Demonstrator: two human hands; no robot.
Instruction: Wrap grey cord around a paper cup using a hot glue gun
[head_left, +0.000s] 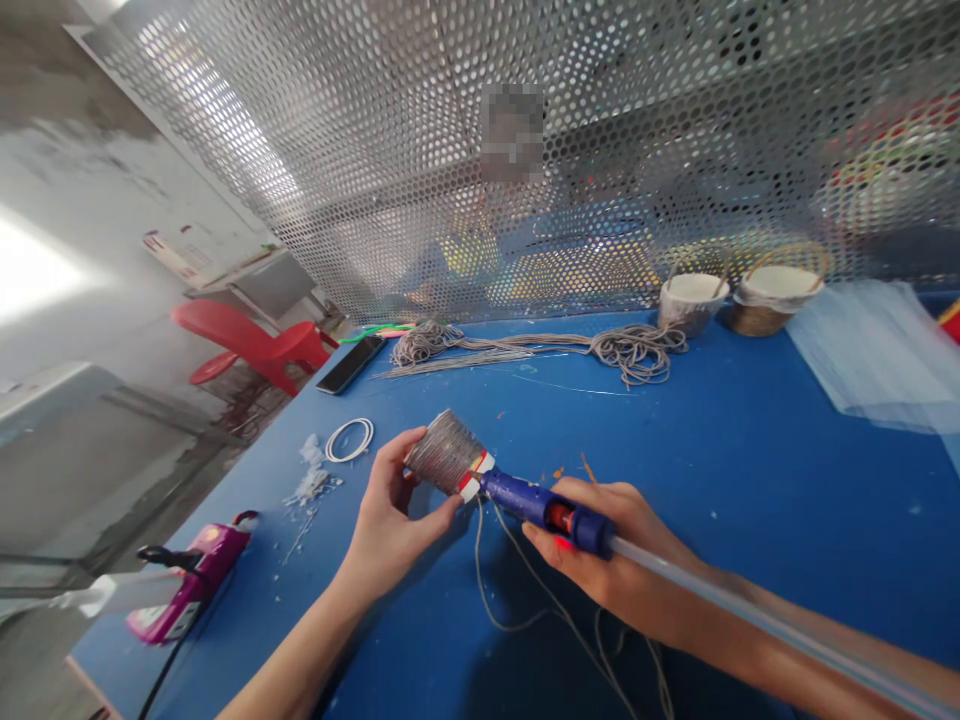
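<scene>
My left hand (397, 510) grips a small cup (446, 452) tilted on its side, mostly wound with grey cord. A red and white strip of the cup shows bare at its right end. Wrapped around a blue hot glue gun (525, 495) is my right hand (600, 530). The gun's nozzle meets the cup's bare end, and a clear glue stick (720, 595) runs out of its back. From the cup a loose grey cord (517, 550) trails down across the blue table (750, 480) under my right arm.
Bundled grey cord (540, 345), a phone (351, 364) and two small baskets (776, 300) line the back, before a perforated metal screen (420, 130). At left are a white ring (349, 440), glue scraps (311, 485) and a purple power strip (191, 585). Translucent sheets (877, 350) lie right.
</scene>
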